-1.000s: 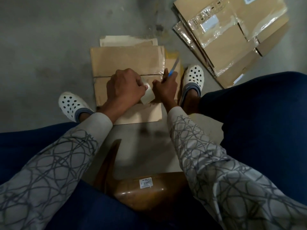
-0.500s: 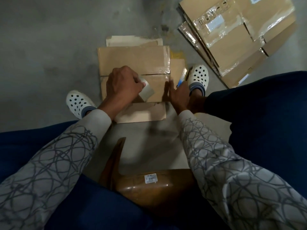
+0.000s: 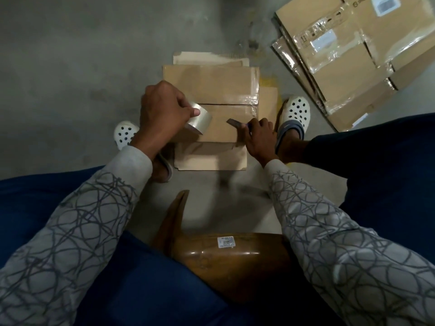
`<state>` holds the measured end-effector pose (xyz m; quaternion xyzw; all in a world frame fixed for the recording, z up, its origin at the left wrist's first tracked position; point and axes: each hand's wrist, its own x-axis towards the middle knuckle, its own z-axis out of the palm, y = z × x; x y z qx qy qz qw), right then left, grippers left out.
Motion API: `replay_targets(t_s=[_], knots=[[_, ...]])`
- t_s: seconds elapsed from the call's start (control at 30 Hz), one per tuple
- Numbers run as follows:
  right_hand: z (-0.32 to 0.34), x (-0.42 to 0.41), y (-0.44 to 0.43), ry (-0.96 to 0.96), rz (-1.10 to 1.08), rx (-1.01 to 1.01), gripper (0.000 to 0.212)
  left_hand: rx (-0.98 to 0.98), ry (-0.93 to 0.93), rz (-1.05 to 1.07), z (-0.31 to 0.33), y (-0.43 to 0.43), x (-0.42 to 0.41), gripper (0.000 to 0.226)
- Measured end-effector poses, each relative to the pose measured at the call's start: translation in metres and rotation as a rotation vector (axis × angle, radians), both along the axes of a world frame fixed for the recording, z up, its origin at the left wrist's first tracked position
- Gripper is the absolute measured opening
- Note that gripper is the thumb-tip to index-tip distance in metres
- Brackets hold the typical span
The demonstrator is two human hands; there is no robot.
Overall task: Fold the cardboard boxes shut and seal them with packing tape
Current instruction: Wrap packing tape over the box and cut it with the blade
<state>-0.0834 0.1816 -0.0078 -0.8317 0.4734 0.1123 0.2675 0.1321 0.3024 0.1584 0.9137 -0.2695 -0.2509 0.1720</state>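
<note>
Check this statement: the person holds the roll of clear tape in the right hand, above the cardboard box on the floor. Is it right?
Wrong hand. The head view shows the roll of clear tape in the left hand, above the cardboard box on the floor; the right hand grips a dark-bladed tool.

The cardboard box [image 3: 211, 83] is plain tan. So is the stack of flattened boxes [image 3: 348, 74] at two o'clock, streaked with glossy clear tape and white labels. The tape roll [image 3: 200, 119] is clear, and the blade of the cutter [image 3: 233, 123] is dark. The sleeves [image 3: 70, 243] are pale grey with dark scribbled loops, the trousers [image 3: 388, 161] deep blue, the clogs [image 3: 297, 109] white with dark holes. The stool [image 3: 223, 262] is glossy brown, the floor [image 3: 70, 55] mottled grey.
</note>
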Motion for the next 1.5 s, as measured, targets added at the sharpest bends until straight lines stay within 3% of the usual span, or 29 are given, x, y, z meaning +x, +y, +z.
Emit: replay_targets(t_s=[0.13,0.3,0.4,0.5,0.6,0.67,0.73,0.87,0.93,1.03,1.13,1.2,1.3,1.4,1.5], knots=[[0.004,0.004,-0.004,-0.145,-0.111,0.181,0.035,0.062,-0.001,-0.018,-0.005,0.000,0.003,0.022],[0.017,0.005,0.004,-0.044,-0.217,0.039,0.048,0.091,-0.029,-0.055,-0.004,0.002,0.005,0.021],[0.027,0.012,0.010,-0.161,-0.378,0.138,0.041,0.064,0.008,-0.143,0.003,0.003,-0.004,0.022],[0.053,0.030,0.024,-0.403,-0.581,0.682,0.046,0.022,0.131,-0.248,0.018,0.003,-0.012,0.022],[0.095,0.041,0.039,-0.438,-0.690,1.245,0.066,-0.058,0.375,-0.254,0.040,0.008,-0.023,0.018],[0.110,0.037,0.049,-0.480,-0.726,1.454,0.074,-0.132,0.497,-0.176,0.052,0.018,-0.029,0.021],[0.123,0.032,0.063,-0.543,-0.770,1.557,0.068,-0.163,0.562,-0.122,0.063,0.032,-0.036,0.023],[0.132,0.016,0.074,-0.740,-0.881,1.492,0.054,-0.288,0.570,0.017,0.074,0.068,-0.046,0.028],[0.141,0.013,0.071,-0.819,-0.835,1.474,0.051,-0.381,0.593,0.175,0.075,0.086,-0.057,0.032],[0.162,0.012,0.064,-0.884,-0.710,1.417,0.024,-0.466,0.680,0.396,0.074,0.110,-0.078,0.023],[0.183,0.006,0.058,-0.867,-0.427,1.128,0.035,-0.499,0.831,0.576,0.075,0.128,-0.100,0.017],[0.192,0.001,0.058,-0.859,-0.351,1.027,0.041,-0.559,1.006,0.689,0.075,0.134,-0.114,0.016],[0.195,-0.004,0.060,-0.899,-0.284,0.978,0.043,-0.673,1.268,0.781,0.073,0.140,-0.127,0.021],[0.196,-0.006,0.061,-0.961,-0.211,0.942,0.048,-0.698,1.381,0.746,0.069,0.150,-0.127,0.036],[0.198,-0.003,0.062,-0.995,-0.155,0.916,0.053,-0.769,1.435,0.765,0.073,0.152,-0.118,0.026]])
